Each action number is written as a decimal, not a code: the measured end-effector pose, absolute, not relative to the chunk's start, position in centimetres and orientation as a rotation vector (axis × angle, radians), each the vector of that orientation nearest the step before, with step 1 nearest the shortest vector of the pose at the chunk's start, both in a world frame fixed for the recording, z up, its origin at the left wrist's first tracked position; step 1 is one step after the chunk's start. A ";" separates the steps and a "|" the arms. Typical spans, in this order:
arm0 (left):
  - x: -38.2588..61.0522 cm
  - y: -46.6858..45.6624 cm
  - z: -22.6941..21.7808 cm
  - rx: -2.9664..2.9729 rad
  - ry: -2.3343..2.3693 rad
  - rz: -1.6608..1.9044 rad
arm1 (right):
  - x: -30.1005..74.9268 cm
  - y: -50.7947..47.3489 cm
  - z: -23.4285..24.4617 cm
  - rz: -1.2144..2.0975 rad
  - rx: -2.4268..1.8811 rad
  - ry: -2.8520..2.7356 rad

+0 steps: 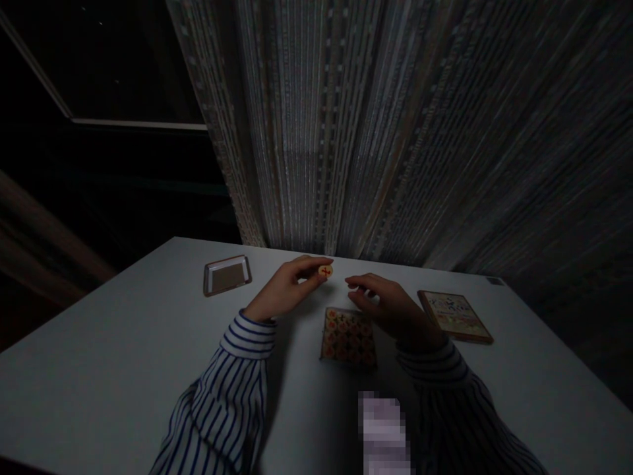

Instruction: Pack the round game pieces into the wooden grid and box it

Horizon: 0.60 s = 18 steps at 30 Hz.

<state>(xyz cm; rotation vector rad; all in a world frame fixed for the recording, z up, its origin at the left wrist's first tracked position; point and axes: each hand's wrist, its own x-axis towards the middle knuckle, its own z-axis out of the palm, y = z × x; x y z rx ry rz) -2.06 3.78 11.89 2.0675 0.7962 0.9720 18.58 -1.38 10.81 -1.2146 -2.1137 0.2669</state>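
Note:
My left hand [289, 285] pinches a round, pale Chinese chess piece [325, 271] between thumb and fingers, its red character turned toward me. Across a small gap, my right hand [383, 300] hovers with bent fingers, thumb and forefinger apart and no piece visible between them. Just below and between both hands sits a small square box [322, 348] on the white table. Rows of round chess pieces [349, 336] with red markings fill it, though dim light blurs their characters. Part of the box's right side lies close under my right hand.
A shallow rectangular tin tray [227, 289] lies at the back left of the white table [123, 343]. On the right rests a printed tin lid [457, 315], near my right wrist. Behind the table hangs a string curtain [316, 132]. A small dark patch [494, 281] marks the back right corner.

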 end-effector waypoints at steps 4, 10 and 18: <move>-1.6 3.8 11.8 2.023 0.777 0.959 | 19.0 -1.4 10.7 0.254 -1.222 -2.106; -1.6 3.6 11.9 2.102 0.789 0.890 | 19.3 -1.4 10.6 0.227 -1.217 -2.136; -1.0 3.8 11.1 2.084 0.789 0.806 | 19.4 -0.4 11.2 0.166 -1.206 -2.152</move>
